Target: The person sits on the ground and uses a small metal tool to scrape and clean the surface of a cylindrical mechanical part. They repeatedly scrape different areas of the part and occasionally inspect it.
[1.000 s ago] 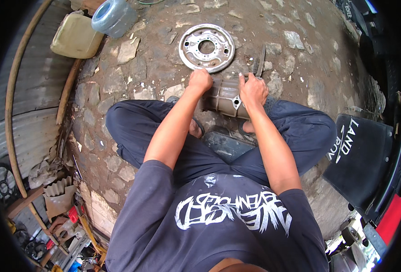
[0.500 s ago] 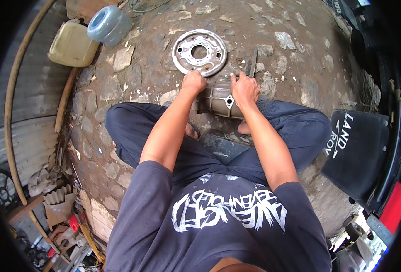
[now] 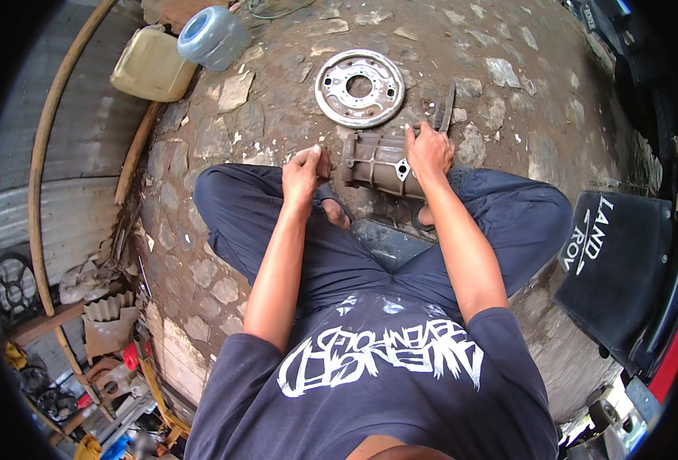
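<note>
A ribbed, grey-brown metal housing (image 3: 381, 159), which looks like a gearbox casing, lies on its side between my feet. My right hand (image 3: 431, 152) is closed over its right end, thumb toward the far edge. Left of the housing and apart from it, my left hand (image 3: 300, 178) is raised near my left knee with its fingers curled. Something small and brownish shows at those fingers, too unclear to name. Just beyond the housing, a round silver metal plate (image 3: 331, 103) with a central hole lies flat.
A narrow tool like a wire brush (image 3: 449, 107) lies beyond my right hand. Stones stud the dirt ground. A jerrycan (image 3: 152, 65) and a clear blue water jug (image 3: 228, 42) stand far left; a black mudflap (image 3: 618, 268) hangs at right.
My left hand has come off the housing's left end and moved left and nearer to me. My right hand stays on the housing. The whole view has shifted slightly.
</note>
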{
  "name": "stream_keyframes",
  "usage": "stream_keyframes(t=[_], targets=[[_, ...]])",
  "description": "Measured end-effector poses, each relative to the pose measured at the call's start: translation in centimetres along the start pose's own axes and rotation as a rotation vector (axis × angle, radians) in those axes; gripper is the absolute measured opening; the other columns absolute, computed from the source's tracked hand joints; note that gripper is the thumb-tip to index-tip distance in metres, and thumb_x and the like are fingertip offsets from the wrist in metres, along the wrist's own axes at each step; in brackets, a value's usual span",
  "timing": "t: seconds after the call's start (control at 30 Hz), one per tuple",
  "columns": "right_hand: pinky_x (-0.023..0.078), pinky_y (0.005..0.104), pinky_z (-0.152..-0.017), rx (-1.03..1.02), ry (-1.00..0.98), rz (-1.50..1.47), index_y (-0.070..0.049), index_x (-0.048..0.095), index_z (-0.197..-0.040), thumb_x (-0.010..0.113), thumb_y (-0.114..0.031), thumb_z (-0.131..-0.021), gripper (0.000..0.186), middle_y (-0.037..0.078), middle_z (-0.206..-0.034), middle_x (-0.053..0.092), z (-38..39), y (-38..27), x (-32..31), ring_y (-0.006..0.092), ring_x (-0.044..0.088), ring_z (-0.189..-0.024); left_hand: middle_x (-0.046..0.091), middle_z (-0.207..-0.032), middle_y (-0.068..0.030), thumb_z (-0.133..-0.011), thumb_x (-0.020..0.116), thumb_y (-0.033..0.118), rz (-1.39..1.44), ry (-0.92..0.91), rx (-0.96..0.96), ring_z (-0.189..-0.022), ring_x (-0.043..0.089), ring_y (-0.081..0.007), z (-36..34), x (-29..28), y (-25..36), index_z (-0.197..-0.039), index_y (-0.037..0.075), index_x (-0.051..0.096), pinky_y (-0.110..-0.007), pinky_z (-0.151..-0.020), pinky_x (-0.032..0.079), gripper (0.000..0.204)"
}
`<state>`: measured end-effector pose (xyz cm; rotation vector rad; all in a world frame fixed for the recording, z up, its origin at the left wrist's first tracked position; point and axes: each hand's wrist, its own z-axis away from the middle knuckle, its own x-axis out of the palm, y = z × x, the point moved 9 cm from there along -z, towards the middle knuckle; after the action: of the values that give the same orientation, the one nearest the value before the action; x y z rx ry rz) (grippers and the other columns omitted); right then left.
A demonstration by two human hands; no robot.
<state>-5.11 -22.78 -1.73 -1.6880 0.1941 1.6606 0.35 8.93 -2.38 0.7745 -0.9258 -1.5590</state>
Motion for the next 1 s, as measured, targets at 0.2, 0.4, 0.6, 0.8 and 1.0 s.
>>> stream_keyframes(t=[0.2,0.4,0.6,0.8,1.0], targets=[[0.045,0.0549,-0.107,0.002,0.02,-0.007,-0.013,0.076,-0.117,0.064,-0.048,-0.102,0.04,0.016,-0.11,0.079,0.5,0.1,-1.0,0.0368,0.069,-0.116,0.076,-0.101,-0.0066,-0.102,0.076,0.022,0.01,-0.126,-0.155,-0.084,0.072,-0.0158,-0.5,1.0,-5.9,-0.116,-0.003,0.074,-0.031,-0.077,0.059,0.029],[0.046,0.0556,-0.106,-0.016,0.038,-0.023,-0.011,0.076,-0.117,0.065,-0.047,-0.1,0.041,0.018,-0.111,0.079,0.5,0.2,-0.8,0.0384,0.07,-0.115,0.08,-0.103,-0.01,-0.093,0.085,0.015,-0.199,0.075,-0.129,-0.083,0.075,-0.0151,-1.6,0.8,-7.4,-0.122,-0.006,0.073,-0.029,-0.072,0.059,0.038],[0.047,0.0555,-0.105,-0.043,0.055,0.013,-0.01,0.076,-0.117,0.065,-0.047,-0.1,0.042,0.02,-0.11,0.079,0.4,-0.4,-0.2,0.0395,0.07,-0.113,0.082,-0.096,-0.0085,-0.089,0.09,0.018,0.11,0.133,0.003,-0.081,0.076,-0.0144,-3.4,0.7,-10.0,-0.108,-0.003,0.078,-0.028,-0.067,0.058,0.03],[0.047,0.0552,-0.104,-0.019,0.055,0.009,-0.009,0.076,-0.118,0.065,-0.047,-0.101,0.044,0.021,-0.108,0.079,0.3,-0.3,-0.8,0.0395,0.07,-0.112,0.081,-0.094,-0.0121,-0.09,0.085,0.001,-0.159,0.188,-0.129,-0.086,0.08,-0.0206,-1.2,1.6,-7.8,-0.108,-0.01,0.073,-0.03,-0.078,0.066,0.024],[0.052,0.0573,-0.095,-0.074,0.121,0.052,-0.017,0.078,-0.12,0.064,-0.051,-0.101,0.042,0.025,-0.104,0.078,0.2,0.7,0.0,0.0458,0.072,-0.104,0.081,-0.087,-0.0067,-0.086,0.091,0.015,-0.031,0.165,-0.114,-0.069,0.069,-0.0107,-3.6,0.9,-11.8,-0.098,-0.002,0.078,-0.029,-0.063,0.053,0.024]])
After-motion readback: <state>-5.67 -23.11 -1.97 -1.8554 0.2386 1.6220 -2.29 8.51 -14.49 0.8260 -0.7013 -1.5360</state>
